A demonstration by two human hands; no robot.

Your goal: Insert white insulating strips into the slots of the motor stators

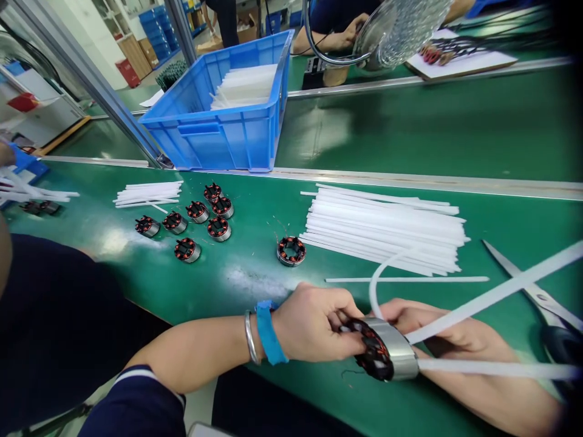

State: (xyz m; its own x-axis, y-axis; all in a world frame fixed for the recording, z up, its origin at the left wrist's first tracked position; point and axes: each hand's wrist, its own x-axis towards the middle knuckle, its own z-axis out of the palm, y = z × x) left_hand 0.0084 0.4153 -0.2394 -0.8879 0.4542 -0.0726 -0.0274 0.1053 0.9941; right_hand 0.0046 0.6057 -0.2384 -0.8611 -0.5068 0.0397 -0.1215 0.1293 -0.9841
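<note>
In front of me my left hand (314, 321), with a blue band and a bracelet at the wrist, grips the near side of a motor stator (396, 349). The stator is tilted, showing its steel ring and dark copper-wound face. White strips (496, 294) stick out of its far side, and one of them curves upward. My right hand (460, 340) is behind the stator, its fingers bent around the strips and partly hidden by them; what exactly its fingertips pinch is out of sight.
Beyond my hands lies a stack of white strips (387, 227), with one loose strip (410, 280). Scissors (537, 294) rest at right. Another stator (291, 250) and several more (218, 228) sit leftward. A blue bin (214, 136) holds white strips. A co-worker's hand (357, 27) is across the bench.
</note>
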